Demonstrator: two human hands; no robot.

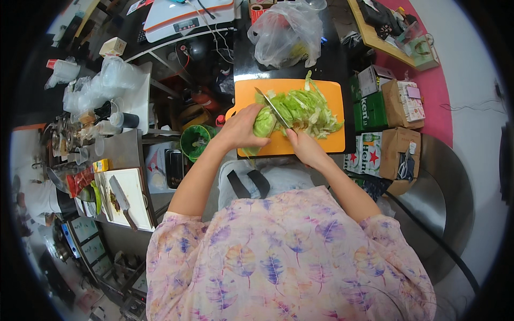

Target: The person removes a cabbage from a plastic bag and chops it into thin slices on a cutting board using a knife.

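Note:
An orange cutting board [321,146] lies on the black table before me. My left hand [241,127] holds a piece of green lettuce [264,122] against the board, near its left side. My right hand [307,148] grips a kitchen knife [272,106], whose blade slants up and left along the right side of that piece. Shredded lettuce [305,106] is heaped to the right of the blade, with some strips close to the board's right edge. The knife's handle is mostly hidden inside my right hand.
Beyond the board stands a clear plastic bag [287,36]. A green bin [196,141] is at the table's left. Cardboard boxes [397,154] stand to the right. On the left counter, another knife [120,196] lies on a white cutting board [140,200].

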